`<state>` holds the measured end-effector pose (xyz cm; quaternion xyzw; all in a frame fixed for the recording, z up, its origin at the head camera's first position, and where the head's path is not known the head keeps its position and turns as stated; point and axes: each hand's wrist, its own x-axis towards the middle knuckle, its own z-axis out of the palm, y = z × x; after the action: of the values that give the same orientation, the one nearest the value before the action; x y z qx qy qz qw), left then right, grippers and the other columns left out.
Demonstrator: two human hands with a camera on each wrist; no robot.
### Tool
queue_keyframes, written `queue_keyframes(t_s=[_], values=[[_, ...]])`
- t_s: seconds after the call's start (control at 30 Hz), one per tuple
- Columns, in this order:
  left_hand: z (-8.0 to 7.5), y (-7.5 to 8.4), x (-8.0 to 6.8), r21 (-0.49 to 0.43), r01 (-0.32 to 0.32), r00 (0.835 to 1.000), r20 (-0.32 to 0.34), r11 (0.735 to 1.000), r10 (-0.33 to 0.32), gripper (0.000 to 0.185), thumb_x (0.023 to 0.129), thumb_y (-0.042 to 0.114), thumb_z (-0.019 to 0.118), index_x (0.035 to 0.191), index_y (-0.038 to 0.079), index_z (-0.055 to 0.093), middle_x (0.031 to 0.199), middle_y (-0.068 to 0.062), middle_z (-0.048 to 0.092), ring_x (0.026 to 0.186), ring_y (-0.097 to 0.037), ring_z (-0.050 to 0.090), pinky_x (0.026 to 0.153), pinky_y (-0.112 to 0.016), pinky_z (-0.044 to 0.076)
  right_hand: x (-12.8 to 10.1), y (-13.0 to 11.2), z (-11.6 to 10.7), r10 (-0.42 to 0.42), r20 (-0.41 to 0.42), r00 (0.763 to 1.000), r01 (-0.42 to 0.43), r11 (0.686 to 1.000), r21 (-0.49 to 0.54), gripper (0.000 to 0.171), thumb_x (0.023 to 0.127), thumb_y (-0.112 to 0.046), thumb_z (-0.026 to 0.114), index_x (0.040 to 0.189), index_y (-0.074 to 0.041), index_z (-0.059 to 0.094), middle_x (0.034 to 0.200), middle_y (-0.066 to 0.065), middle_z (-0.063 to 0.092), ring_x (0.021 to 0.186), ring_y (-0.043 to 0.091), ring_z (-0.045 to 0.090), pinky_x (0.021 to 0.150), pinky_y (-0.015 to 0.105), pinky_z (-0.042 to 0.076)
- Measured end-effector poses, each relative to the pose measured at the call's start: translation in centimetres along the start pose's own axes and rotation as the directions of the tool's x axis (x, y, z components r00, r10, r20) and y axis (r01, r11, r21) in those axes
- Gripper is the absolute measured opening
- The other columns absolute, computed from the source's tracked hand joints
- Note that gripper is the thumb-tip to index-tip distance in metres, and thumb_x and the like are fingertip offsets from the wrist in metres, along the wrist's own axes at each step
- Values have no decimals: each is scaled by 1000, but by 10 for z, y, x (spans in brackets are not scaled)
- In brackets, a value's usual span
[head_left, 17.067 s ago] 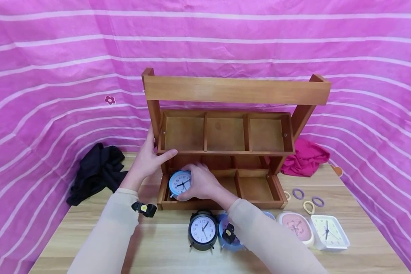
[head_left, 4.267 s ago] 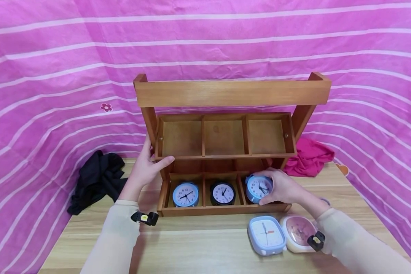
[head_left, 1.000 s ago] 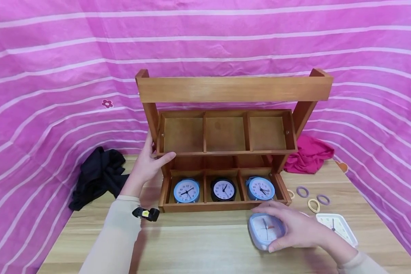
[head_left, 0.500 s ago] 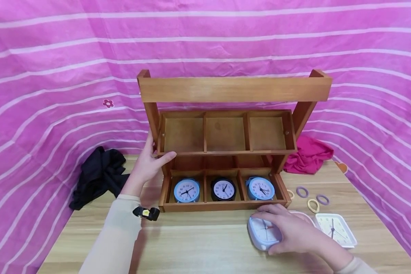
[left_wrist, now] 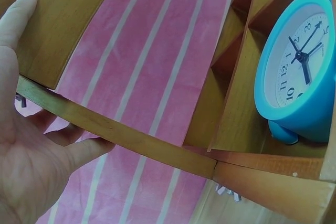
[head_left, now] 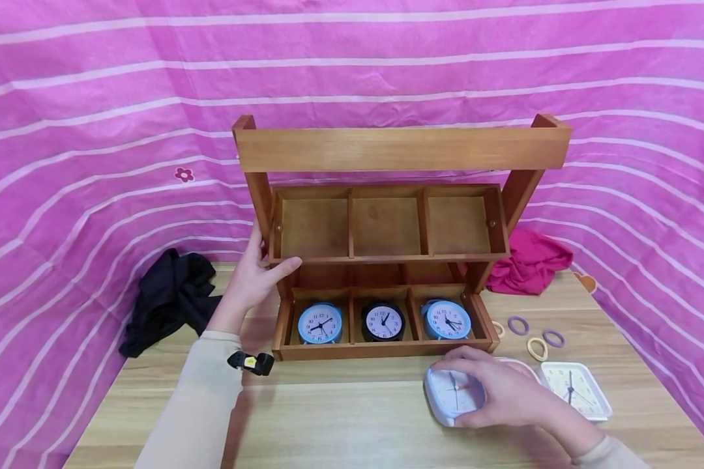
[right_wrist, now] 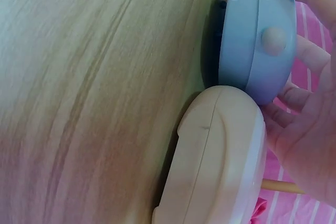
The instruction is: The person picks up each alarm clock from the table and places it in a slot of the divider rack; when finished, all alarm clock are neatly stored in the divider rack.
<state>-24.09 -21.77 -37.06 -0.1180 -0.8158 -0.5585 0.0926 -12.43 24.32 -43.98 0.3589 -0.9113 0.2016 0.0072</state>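
Wooden and heavy-looking, the rack (head_left: 400, 151) stands at the back of the counter (head_left: 340, 423). The left hand (head_left: 252, 279) holds its left post, thumb along the middle shelf edge and fingers behind, I think to keep the rack steady. Three round clocks (head_left: 383, 322) stand upright in the bottom compartments, one in each, faces to the front so they can be read. In front, the right hand (head_left: 504, 394) curls its fingers around the square blue clock (head_left: 450, 395) lying on the counter, beside a pink clock (right_wrist: 220, 161).
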Motion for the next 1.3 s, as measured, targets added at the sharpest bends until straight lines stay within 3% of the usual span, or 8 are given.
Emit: queue_keyframes(t_s=[0.4, 0.53, 0.7, 0.93, 1.13, 1.3], values=[[1, 0, 1, 10, -1, 1000, -2, 1000, 1, 103, 92, 35, 81, 162, 54, 9, 168, -5, 29, 149, -39, 37, 112, -69, 39, 5, -1, 1, 10, -7, 1000, -10, 999, 46, 74, 67, -63, 92, 132, -42, 66, 128, -21, 58, 106, 3, 59, 78, 26, 53], [1, -1, 1, 7, 11, 1000, 1, 1000, -11, 103, 93, 33, 81, 163, 54, 7, 168, -7, 28, 149, -41, 37, 111, -69, 40, 12, -7, -6, 46, 14, 999, -47, 996, 81, 75, 67, -62, 92, 134, -43, 65, 132, -18, 55, 113, 8, 56, 85, 32, 54], [0, -1, 0, 0, 14, 1000, 2, 1000, -14, 104, 93, 32, 81, 163, 54, 6, 168, -7, 28, 149, -40, 37, 112, -69, 40, 27, -13, -14, 2, -21, 1000, 1, 990, 140, 75, 68, -56, 95, 135, -39, 65, 133, -15, 56, 118, 12, 53, 91, 35, 52], [2, -1, -1, -3, 14, 1000, 5, 1000, -14, 101, 93, 37, 80, 161, 57, 8, 168, -8, 28, 149, -41, 36, 112, -70, 39, 58, -22, -30, -120, -97, 988, 131, 985, 111, 81, 63, -51, 99, 135, -33, 67, 130, -14, 57, 113, 10, 53, 87, 33, 55], [-1, -4, -5, 23, 18, 1000, -9, 1000, -18, 103, 92, 40, 80, 162, 57, 7, 169, -8, 27, 150, -42, 34, 111, -73, 37, 97, -40, -63, -162, -120, 980, 172, 982, 78, 83, 62, -48, 100, 137, -32, 67, 129, -12, 57, 117, 10, 50, 89, 36, 54], [0, -3, -1, 21, -13, 1000, -6, 1000, 13, 102, 93, 37, 80, 162, 56, 6, 169, -8, 27, 149, -42, 35, 112, -72, 36, 132, -56, -90, -154, -195, 969, 172, 982, 79, 84, 63, -46, 101, 138, -32, 67, 128, -9, 56, 118, 13, 48, 88, 38, 55]])
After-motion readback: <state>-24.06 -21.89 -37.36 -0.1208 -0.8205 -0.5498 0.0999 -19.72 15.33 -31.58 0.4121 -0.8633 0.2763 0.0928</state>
